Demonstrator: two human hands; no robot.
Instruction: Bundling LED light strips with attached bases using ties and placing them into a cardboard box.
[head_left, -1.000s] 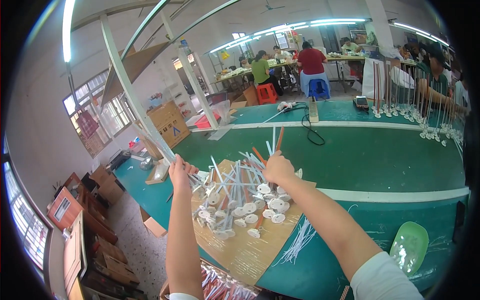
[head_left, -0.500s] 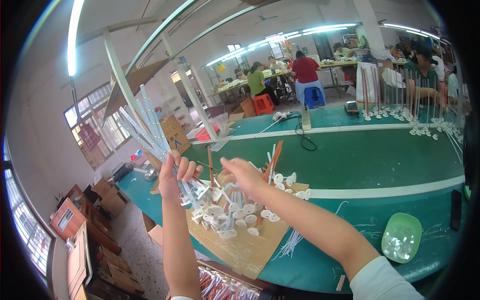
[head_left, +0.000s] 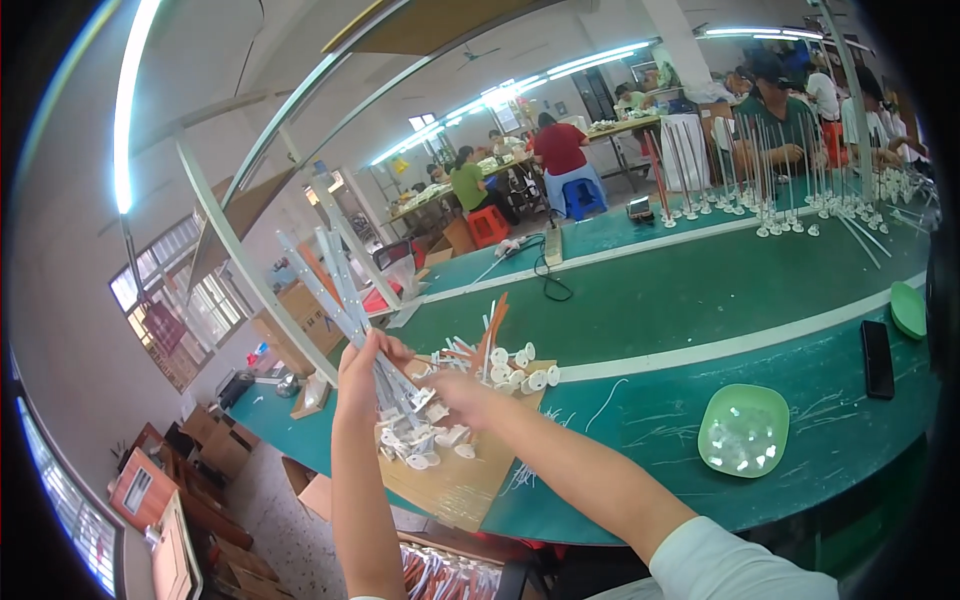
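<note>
Head view — hands (head_left: 360,366); strips (head_left: 350,302), partly hidden

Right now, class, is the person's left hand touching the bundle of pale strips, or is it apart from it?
Touching. The head view shows the left hand closed around the bundle of pale strips, which fans upward out of its grip.

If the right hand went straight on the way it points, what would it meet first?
Most likely the lower part of the strip bundle, just below the left hand that grips it. The right hand looks very close, possibly touching; depth is unclear.
</note>
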